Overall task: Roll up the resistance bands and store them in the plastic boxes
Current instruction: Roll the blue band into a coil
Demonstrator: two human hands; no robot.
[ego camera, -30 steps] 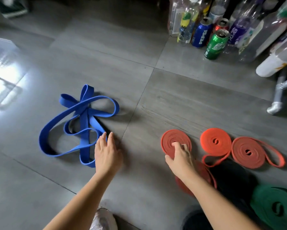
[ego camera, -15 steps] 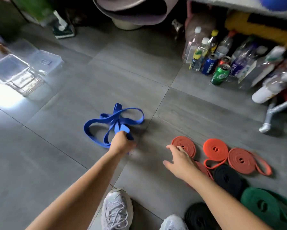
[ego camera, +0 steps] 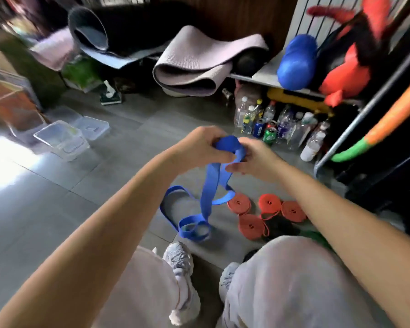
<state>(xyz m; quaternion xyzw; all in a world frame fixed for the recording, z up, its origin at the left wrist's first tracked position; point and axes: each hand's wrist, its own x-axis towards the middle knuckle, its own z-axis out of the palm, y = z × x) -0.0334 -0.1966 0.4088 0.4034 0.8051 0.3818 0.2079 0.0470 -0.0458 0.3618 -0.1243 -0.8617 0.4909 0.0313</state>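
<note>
Left hand: the left hand [ego camera: 199, 147] is raised in front of the person, fingers clamped on the top end of the blue band [ego camera: 209, 185]
Right hand: the right hand [ego camera: 256, 159] is just beside the left, fingers pinched on the same end of the band
Blue band: held up between both hands; the rest hangs down and its lower loops lie loose on the floor [ego camera: 57, 204], near a white shoe [ego camera: 179, 256]
Orange bands: four rolled orange bands [ego camera: 239, 204] lie flat on the floor to the right of the blue loops, close together
Dark and green bands: a black roll [ego camera: 279, 227] and a bit of a green roll [ego camera: 317, 237] show beside the orange ones, mostly hidden by the person's knee
Plastic boxes: clear plastic boxes [ego camera: 61, 140] stand on the floor at left, well apart from the bands; contents blurred, cannot tell
Bottles and cans: a cluster [ego camera: 270, 129] stands under the shelf at right
</note>
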